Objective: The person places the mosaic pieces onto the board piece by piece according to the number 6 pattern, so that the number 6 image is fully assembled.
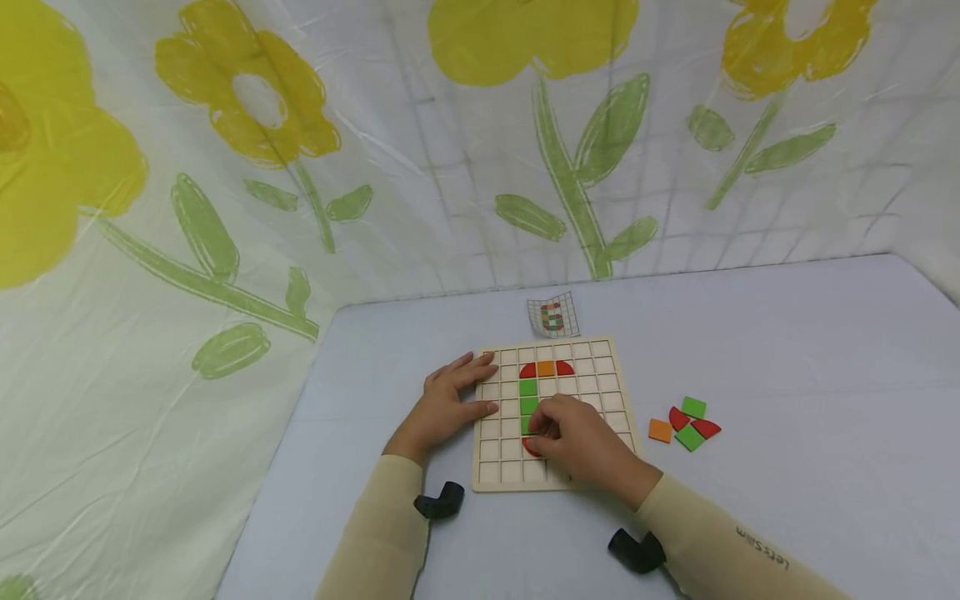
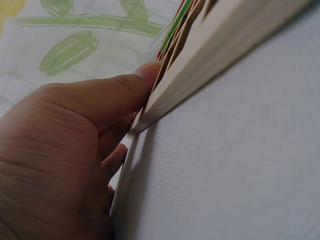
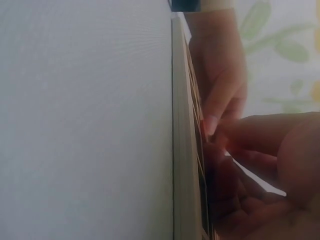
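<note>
Rests outstretched left hand (image 1: 444, 403) on gridded board (image 1: 490, 472).
Touches a red piece (image 1: 528, 447) with right hand (image 1: 585, 435) (pinched or loose, cannot tell).

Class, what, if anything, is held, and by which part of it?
The left hand rests on the left edge of the board. The right hand covers the right side of a red piece; whether it's pinched cannot be told.

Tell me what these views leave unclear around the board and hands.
Head view: the squares of the board beneath the right hand, which covers them.
Head view: the rest of the red piece, hidden by that hand.
Head view: fine detail on the patterned sheet, too small.
Right wrist view: whether the right hand pinches the red piece; dim, blurred.
</note>
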Tool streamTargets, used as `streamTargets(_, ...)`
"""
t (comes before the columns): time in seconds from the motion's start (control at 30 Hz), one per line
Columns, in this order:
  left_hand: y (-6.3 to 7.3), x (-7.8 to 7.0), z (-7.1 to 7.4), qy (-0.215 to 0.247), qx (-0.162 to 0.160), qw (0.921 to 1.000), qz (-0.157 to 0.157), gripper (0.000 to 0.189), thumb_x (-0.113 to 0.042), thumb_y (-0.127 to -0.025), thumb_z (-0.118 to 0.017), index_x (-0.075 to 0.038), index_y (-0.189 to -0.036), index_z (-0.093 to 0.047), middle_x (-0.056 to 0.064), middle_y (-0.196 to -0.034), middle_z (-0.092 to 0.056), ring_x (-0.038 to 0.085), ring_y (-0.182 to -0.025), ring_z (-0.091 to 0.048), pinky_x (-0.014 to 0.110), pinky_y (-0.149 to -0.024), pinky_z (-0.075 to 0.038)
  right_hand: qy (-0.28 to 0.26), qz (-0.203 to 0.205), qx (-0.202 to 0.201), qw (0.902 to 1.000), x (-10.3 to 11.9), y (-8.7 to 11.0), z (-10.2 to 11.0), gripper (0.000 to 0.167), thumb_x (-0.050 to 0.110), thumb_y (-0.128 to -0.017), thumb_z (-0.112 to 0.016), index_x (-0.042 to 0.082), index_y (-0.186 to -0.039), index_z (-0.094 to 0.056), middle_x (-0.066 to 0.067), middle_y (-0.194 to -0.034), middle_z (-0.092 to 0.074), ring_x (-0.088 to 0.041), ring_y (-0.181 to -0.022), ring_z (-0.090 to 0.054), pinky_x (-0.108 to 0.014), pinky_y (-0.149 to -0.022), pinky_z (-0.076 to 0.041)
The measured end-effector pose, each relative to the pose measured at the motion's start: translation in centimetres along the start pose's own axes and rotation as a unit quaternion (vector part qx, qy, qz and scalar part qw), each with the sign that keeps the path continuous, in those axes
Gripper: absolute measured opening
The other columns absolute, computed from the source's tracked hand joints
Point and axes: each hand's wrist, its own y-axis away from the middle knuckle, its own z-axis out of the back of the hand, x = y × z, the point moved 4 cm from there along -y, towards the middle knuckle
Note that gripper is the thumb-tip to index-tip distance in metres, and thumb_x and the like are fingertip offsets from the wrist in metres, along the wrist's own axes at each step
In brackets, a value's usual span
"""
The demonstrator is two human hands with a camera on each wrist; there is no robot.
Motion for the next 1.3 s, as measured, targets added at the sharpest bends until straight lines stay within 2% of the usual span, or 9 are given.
streamTargets(0.4, 0.0, 0.0, 0.1, 0.001, -0.003, 1.0000, 0.009, 0.065, -0.037, -0.092, -0.089, -0.022, -0.152, -0.068, -0.027, -0.163, -0.045, 0.013, -0.161, -0.021, 0.055, -0.126, -0.014, 0.039, -0.020, 0.005, 0.9990, 0.2, -0.1, -0.7, 0.016, 0.008, -0.095, -0.085, 0.015, -0.097, -0.071, 0.006, -0.092, -0.059, -0.014, -0.085, -0.057, -0.035, -0.078, -0.054)
streamTargets(0.67, 0.0, 0.0, 0.0, 0.003, -0.004, 1.0000, 0.008, 0.064, -0.036, -0.092, -0.089, -0.022, -0.151, -0.069, -0.026, -0.163, -0.045, 0.013, -0.161, -0.022, 0.054, -0.127, -0.013, 0.036, -0.029, 0.004, 0.9989, 0.1, -0.1, -0.7, 0.015, 0.009, -0.096, -0.085, 0.015, -0.099, -0.071, 0.006, -0.093, -0.059, -0.014, -0.086, -0.057, -0.035, -0.079, -0.054)
streamTargets(0.9, 0.0, 0.0, 0.0, 0.000, -0.004, 0.9999, 0.014, 0.065, -0.038, -0.092, -0.089, -0.024, -0.152, -0.068, -0.029, -0.162, -0.044, 0.012, -0.161, -0.021, 0.057, -0.126, -0.015, 0.030, -0.017, -0.003, 0.9994, -0.1, -0.1, -0.4, 0.013, 0.015, -0.098, -0.084, 0.016, -0.097, -0.071, 0.007, -0.091, -0.059, -0.013, -0.084, -0.058, -0.034, -0.077, -0.054)
streamTargets(1.03, 0.1, -0.1, 0.0, 0.004, -0.006, 0.9998, 0.021, 0.064, -0.039, -0.092, -0.089, -0.026, -0.152, -0.068, -0.031, -0.162, -0.044, 0.012, -0.161, -0.019, 0.061, -0.126, -0.016, 0.009, -0.014, -0.002, 0.9999, -0.3, -0.1, -0.2, 0.009, 0.018, -0.101, -0.080, 0.018, -0.097, -0.072, 0.007, -0.090, -0.061, -0.013, -0.083, -0.059, -0.033, -0.076, -0.054)
streamTargets(1.13, 0.2, -0.1, 0.0, 0.005, -0.007, 0.9998, 0.020, 0.064, -0.039, -0.092, -0.089, -0.026, -0.151, -0.069, -0.030, -0.162, -0.044, 0.013, -0.161, -0.020, 0.061, -0.126, -0.016, -0.029, -0.025, 0.004, 0.9993, -0.5, -0.1, -0.1, 0.007, 0.024, -0.106, -0.075, 0.019, -0.101, -0.073, 0.006, -0.089, -0.064, -0.014, -0.081, -0.061, -0.033, -0.074, -0.055)
streamTargets(1.3, 0.1, 0.0, -0.1, 0.007, -0.006, 0.9999, 0.014, 0.064, -0.038, -0.092, -0.089, -0.024, -0.151, -0.069, -0.027, -0.163, -0.045, 0.013, -0.161, -0.020, 0.060, -0.126, -0.014, -0.122, -0.060, 0.010, 0.9907, -0.9, 0.0, 0.5, 0.031, 0.042, -0.113, -0.062, 0.014, -0.104, -0.072, -0.002, -0.084, -0.067, -0.021, -0.079, -0.064, -0.036, -0.073, -0.053)
